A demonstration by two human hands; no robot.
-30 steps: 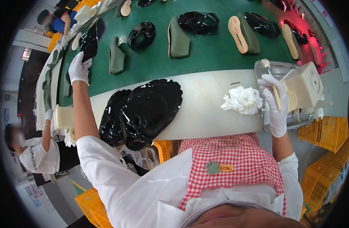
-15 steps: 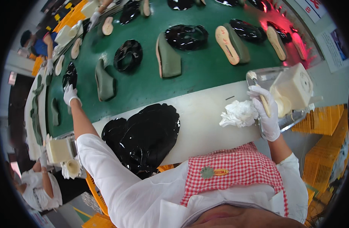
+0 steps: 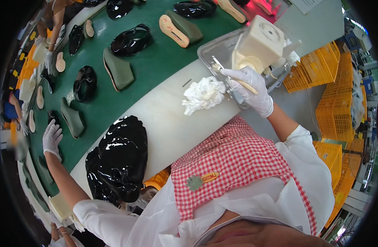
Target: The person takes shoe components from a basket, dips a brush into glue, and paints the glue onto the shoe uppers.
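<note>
My gloved right hand [image 3: 252,90] is closed round a thin brush [image 3: 245,85], its bristle end pointing up left over a clear plastic tray [image 3: 203,52]. A cream-coloured container [image 3: 265,39] with a wide spout stands in that tray. Reaching far left, my gloved left hand [image 3: 52,136] has its fingers stretched out over the green belt [image 3: 96,109]. Just past its fingertips lies a small part of a glossy black shoe upper [image 3: 53,116]; whether they touch I cannot tell. A green wedge sole [image 3: 72,118] lies to the right of this hand.
A heap of glossy black uppers [image 3: 122,158] and a crumpled white cloth [image 3: 204,94] lie on the white tabletop [image 3: 162,111]. More wedge soles, insoles and uppers line the belt. Co-workers' gloved hands [image 3: 49,61] are across it. Yellow crates [image 3: 314,68] stand at right.
The view has swung, so the belt and table appear tilted. My left hand's fingers have spread beside the black upper. My right hand still holds the brush by the tray.
</note>
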